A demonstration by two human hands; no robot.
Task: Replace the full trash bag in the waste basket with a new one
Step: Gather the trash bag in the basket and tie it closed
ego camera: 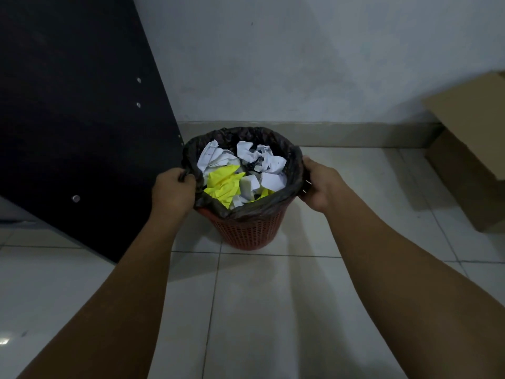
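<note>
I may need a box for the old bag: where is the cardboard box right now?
The cardboard box sits on the tiled floor at the far right of the head view, against the wall, right of the waste basket.

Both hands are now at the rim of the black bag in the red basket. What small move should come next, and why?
Probably lift both sides of the black bag off the red basket rim and draw them together. The left hand and right hand already grip opposite edges, and crumpled paper fills it near the top, so closing first should prevent spills.
</note>
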